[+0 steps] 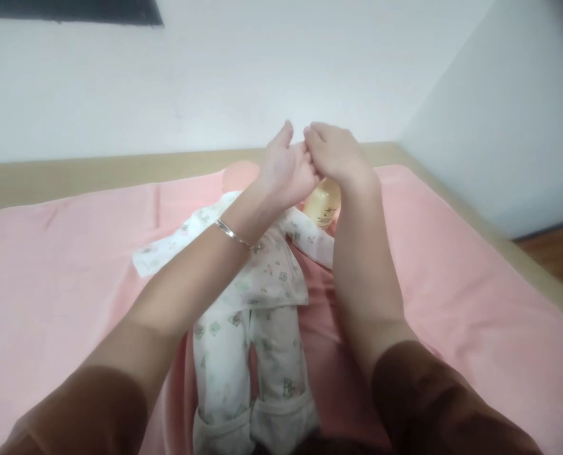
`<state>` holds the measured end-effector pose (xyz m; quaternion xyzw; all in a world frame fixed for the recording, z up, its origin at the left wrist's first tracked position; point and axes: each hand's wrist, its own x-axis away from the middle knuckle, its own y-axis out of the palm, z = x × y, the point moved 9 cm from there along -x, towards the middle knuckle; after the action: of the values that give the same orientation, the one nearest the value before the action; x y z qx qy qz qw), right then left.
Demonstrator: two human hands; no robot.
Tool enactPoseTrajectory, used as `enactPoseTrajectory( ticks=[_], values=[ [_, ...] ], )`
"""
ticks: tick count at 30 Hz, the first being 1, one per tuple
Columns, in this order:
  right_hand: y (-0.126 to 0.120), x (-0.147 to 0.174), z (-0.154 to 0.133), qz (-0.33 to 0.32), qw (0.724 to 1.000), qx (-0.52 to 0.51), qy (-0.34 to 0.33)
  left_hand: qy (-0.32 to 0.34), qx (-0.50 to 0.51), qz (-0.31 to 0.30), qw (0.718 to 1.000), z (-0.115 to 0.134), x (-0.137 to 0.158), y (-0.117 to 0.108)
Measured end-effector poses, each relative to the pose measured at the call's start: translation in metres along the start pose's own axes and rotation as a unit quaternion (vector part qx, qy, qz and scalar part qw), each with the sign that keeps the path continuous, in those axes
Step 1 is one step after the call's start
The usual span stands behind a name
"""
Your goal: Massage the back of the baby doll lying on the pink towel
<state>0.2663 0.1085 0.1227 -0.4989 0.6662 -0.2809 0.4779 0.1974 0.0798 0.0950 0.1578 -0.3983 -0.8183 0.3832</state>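
Observation:
My left hand [289,169] is palm up, with the thumb apart and the fingers slightly bent; a silver bracelet [234,235] circles that wrist. My right hand [334,150] curls over the left fingertips, and its palm side is hidden. Just below the hands shows a bottle [326,201] of clear yellow liquid with dark print, its top covered by them. Under my forearms a small doll-like figure lies on its back in a white patterned top [262,278] and matching trousers [281,354]. Part of its round head [240,177] appears behind my left wrist.
A pink cloth [452,303] with some creases lies beneath the figure. Its far side meets a beige edge [120,170] along the white wall [262,69]. To the right is another pale wall [513,139], with brown floor [556,253] below it.

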Motion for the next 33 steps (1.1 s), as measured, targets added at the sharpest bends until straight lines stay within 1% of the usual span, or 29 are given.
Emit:
enactPoseTrajectory(
  ticks=[3,5,7,9,11,15,17,19,22,25,30,33],
  values=[
    [0.002,0.001,0.001,-0.011,0.998,0.013,0.053,-0.037,0.067,0.014,0.997,-0.006,0.013,-0.006],
    [0.005,0.004,-0.003,-0.037,0.996,0.038,0.066,-0.061,0.097,0.025,0.993,-0.008,0.026,-0.013],
    [0.006,0.007,-0.005,-0.057,0.994,0.066,0.073,-0.077,0.105,0.042,0.991,-0.005,0.041,-0.021],
    [0.007,0.01,-0.004,-0.062,0.991,0.092,0.077,-0.079,0.097,0.064,0.99,0.004,0.058,-0.029],
    [0.007,0.011,-0.002,-0.055,0.99,0.108,0.076,-0.065,0.086,0.077,0.991,0.02,0.076,-0.033],
    [0.005,0.015,0.0,-0.035,0.99,0.115,0.077,-0.008,0.069,0.08,0.994,0.064,0.11,-0.03],
    [0.005,0.017,0.001,-0.035,0.989,0.117,0.084,0.025,0.064,0.087,0.994,0.085,0.126,-0.031],
    [0.004,0.018,0.0,-0.04,0.989,0.117,0.083,0.051,0.059,0.104,0.992,0.099,0.138,-0.035],
    [0.003,0.019,-0.002,-0.038,0.99,0.114,0.072,0.059,0.047,0.124,0.989,0.108,0.15,-0.043],
    [-0.001,0.019,-0.003,-0.025,0.991,0.112,0.064,0.066,0.04,0.128,0.989,0.113,0.157,-0.046],
    [0.001,0.02,-0.008,-0.027,0.992,0.11,0.062,0.114,0.037,0.104,0.987,0.128,0.165,-0.045],
    [-0.001,0.02,-0.002,-0.006,0.993,0.09,0.082,0.133,0.044,0.103,0.985,0.132,0.17,-0.047]
  ],
)
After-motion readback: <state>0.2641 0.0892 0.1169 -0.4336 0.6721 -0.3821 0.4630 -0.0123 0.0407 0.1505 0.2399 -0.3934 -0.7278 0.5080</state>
